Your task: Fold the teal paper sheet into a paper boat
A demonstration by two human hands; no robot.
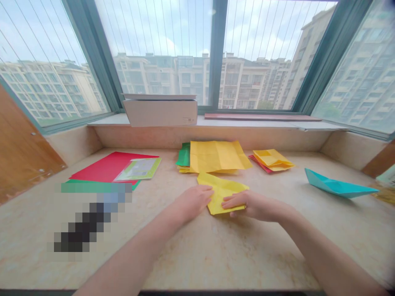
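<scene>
A folded sheet of yellow paper (pixel 220 187) lies at the middle of the counter, with creases and a pointed left end. My left hand (pixel 195 201) is at its left edge, fingers closed together and fingertips on the paper; the thumb is hidden. On the right side, my right hand (pixel 247 203) grips the near right corner, fingers on top and the thumb below the edge. Just behind the folded piece lies a larger creased yellow sheet (pixel 219 156) on top of green paper (pixel 184 155).
A blue folded paper boat (pixel 336 185) sits at the right. Folded yellow paper (pixel 273 159) lies on red paper. Red sheets (pixel 108 166) and a clear packet (pixel 140 168) are at the left, near a pixelated patch. A white box (pixel 160 112) stands on the windowsill.
</scene>
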